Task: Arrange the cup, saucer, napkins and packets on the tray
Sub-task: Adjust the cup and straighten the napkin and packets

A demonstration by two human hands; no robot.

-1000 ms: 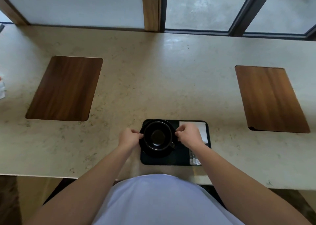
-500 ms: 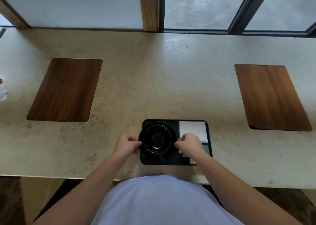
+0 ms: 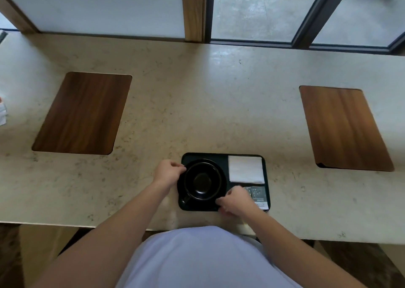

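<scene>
A black tray [image 3: 224, 162] lies on the stone counter close to the near edge. On its left half, a black cup [image 3: 202, 181] stands on a black saucer [image 3: 181, 190], the cup's handle pointing to the near left. White napkins [image 3: 245, 169] lie in the tray's far right corner, and grey packets [image 3: 258, 194] sit just below them. My left hand [image 3: 167, 171] pinches the saucer's far left rim. My right hand [image 3: 235, 201] pinches its near right rim and covers part of the packets.
Two dark wooden mats lie on the counter, one at the left [image 3: 83, 112] and one at the right [image 3: 344, 127]. Windows and a wooden post line the back. A white item [image 3: 2, 112] shows at the far left edge.
Both hands have turned the saucer and cup clockwise: the handle swung from the right round to the near left. My right hand moved nearer, uncovering the napkins.
</scene>
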